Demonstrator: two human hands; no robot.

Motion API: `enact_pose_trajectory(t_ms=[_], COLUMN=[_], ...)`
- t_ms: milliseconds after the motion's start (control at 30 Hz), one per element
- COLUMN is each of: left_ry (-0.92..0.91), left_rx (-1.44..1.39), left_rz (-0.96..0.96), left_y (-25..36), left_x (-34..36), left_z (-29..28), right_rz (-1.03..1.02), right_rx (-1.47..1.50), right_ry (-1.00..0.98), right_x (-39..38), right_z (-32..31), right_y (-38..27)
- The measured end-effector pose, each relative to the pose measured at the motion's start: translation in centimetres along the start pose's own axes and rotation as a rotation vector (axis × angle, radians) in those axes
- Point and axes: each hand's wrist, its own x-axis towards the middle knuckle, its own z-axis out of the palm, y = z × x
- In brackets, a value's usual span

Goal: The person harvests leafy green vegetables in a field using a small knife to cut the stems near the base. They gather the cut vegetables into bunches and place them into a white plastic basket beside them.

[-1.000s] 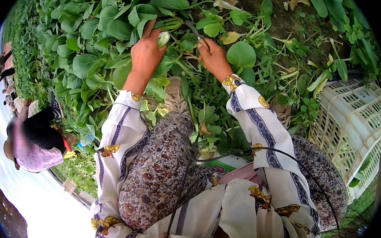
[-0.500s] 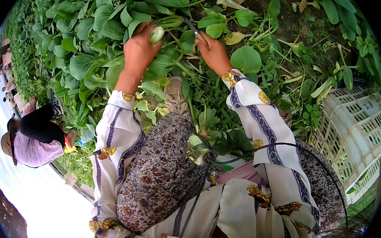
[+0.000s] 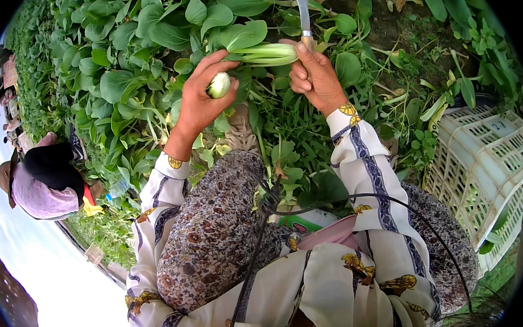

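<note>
My left hand [image 3: 202,98] is closed around a bok choy [image 3: 220,85], whose pale cut base sticks out by the thumb; its leaves are mostly hidden. Its fingertips also touch the leaf end of a second bok choy [image 3: 268,55], lying sideways between my hands with its base to the right. My right hand [image 3: 318,78] grips the wooden handle of a small knife [image 3: 304,14], its slightly curved blade pointing away from me. The right thumb and forefinger are at the second bok choy's base. Growing leafy greens [image 3: 129,88] spread beyond both hands.
A white plastic crate [image 3: 474,171] with leaves in it stands at my right. A black cable [image 3: 362,197] crosses my lap. Near my knees is something pink [image 3: 331,235]. Another person [image 3: 48,180] crouches at the far left. Low weeds [image 3: 307,120] cover the ground before me.
The second bok choy now lies sideways between my hands, raised above the plants. My right hand has moved slightly right, and the knife blade has swung up clear of the leaves.
</note>
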Motion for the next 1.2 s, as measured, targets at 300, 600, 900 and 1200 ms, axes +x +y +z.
enact_pose_trajectory(t_ms=[300, 600, 900, 1200], left_ry=[-0.106, 0.048, 0.254, -0.681], left_rx=[-0.121, -0.067, -0.062, -0.213], left_rz=[0.031, 0.103, -0.040, 0.011], left_y=[3.0, 9.8, 13.5, 12.6], left_x=[-0.9, -1.3, 0.8, 2.6], left_z=[0.6, -1.7, -5.5, -0.4], right_rz=[-0.339, -0.904, -0.971, -0.400], right_rx=[-0.403, -1.231, -1.500, -0.973], right_ry=[0.191, 0.222, 0.077, -0.245], right_x=[-5.8, -9.7, -13.1, -11.3], right_z=[3.7, 6.4, 9.0, 6.6], right_y=[-1.9, -5.7, -9.7, -8.1])
